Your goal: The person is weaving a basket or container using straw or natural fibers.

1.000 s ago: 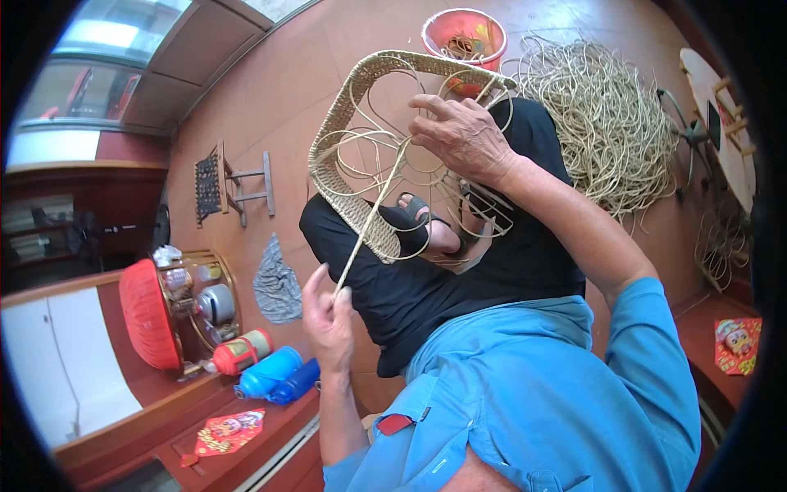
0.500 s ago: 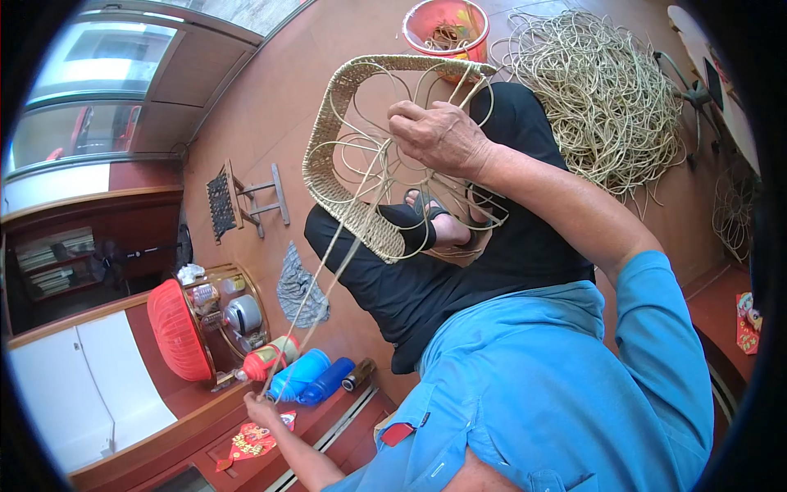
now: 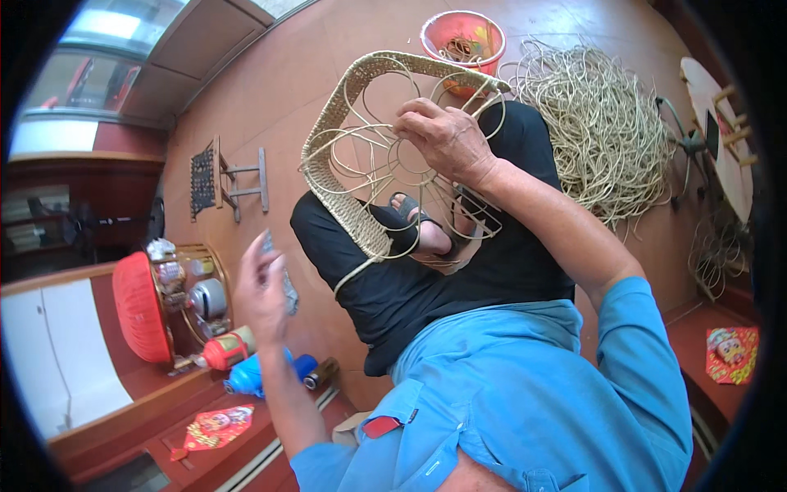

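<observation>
A partly woven piece rests across my knees: a curved band of tan cord weaving (image 3: 328, 156) around an open wire frame (image 3: 379, 125) of loops and spokes. My right hand (image 3: 447, 141) is over the middle of the frame, its fingers curled and closed on the wire; the exact grip is partly hidden. My left hand (image 3: 262, 287) is raised to the left, apart from the piece, slightly blurred, its fingers extended and holding no visible strand. A cord (image 3: 357, 274) bends out from the band's lower end over my left knee.
A large heap of loose cord (image 3: 594, 131) lies on the floor at far right, beside a red bucket (image 3: 464, 41) holding cord scraps. A small stool (image 3: 234, 179) stands at left. Bottles (image 3: 250, 373) and a red-covered tray stand (image 3: 143, 307) are at lower left.
My left hand has let go of the long strands it held stretched down to the lower left and has risen toward the piece. My right hand stays at the frame.
</observation>
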`<move>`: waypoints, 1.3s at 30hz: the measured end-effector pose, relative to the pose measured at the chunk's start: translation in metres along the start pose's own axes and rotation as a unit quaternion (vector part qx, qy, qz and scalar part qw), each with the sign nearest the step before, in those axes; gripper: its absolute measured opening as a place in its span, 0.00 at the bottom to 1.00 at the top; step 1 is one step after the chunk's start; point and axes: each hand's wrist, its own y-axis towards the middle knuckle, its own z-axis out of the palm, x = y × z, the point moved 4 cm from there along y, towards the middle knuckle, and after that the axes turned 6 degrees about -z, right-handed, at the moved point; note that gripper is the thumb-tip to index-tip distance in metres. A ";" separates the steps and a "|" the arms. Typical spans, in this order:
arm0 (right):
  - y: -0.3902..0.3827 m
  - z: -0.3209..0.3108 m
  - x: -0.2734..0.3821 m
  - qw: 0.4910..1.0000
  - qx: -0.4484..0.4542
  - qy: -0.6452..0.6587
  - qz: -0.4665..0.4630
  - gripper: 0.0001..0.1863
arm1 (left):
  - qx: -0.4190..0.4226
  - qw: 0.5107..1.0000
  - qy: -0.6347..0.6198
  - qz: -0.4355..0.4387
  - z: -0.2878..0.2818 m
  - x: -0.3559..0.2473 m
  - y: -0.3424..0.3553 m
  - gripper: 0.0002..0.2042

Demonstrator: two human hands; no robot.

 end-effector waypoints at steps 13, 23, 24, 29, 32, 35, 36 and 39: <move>0.000 -0.004 0.006 0.996 0.053 -0.063 -0.029 0.15 | 0.123 0.913 -0.387 0.020 0.221 -0.127 0.027 0.43; 0.009 -0.006 0.000 0.996 0.073 0.038 0.023 0.14 | 0.131 0.805 -0.577 -0.042 0.241 -0.132 0.029 0.46; 0.009 -0.007 0.001 0.996 0.078 0.039 0.015 0.14 | 0.132 0.815 -0.563 -0.025 0.242 -0.132 0.030 0.45; 0.010 -0.008 -0.003 0.990 0.116 0.058 0.059 0.14 | 0.094 0.901 -0.424 -0.007 0.252 -0.134 0.044 0.44; 0.011 -0.009 -0.004 0.991 0.105 0.067 0.042 0.13 | 0.041 0.936 -0.350 0.009 0.247 -0.138 0.046 0.41; 0.010 -0.010 -0.003 0.993 0.090 0.072 0.022 0.13 | 0.042 0.975 -0.216 -0.026 0.236 -0.131 0.038 0.32; 0.010 -0.011 -0.002 0.994 0.086 0.071 0.006 0.14 | 0.029 0.972 -0.232 -0.036 0.229 -0.127 0.034 0.27; 0.003 -0.014 -0.001 0.990 0.119 0.065 0.027 0.16 | 0.014 0.950 -0.311 -0.037 0.212 -0.122 0.030 0.19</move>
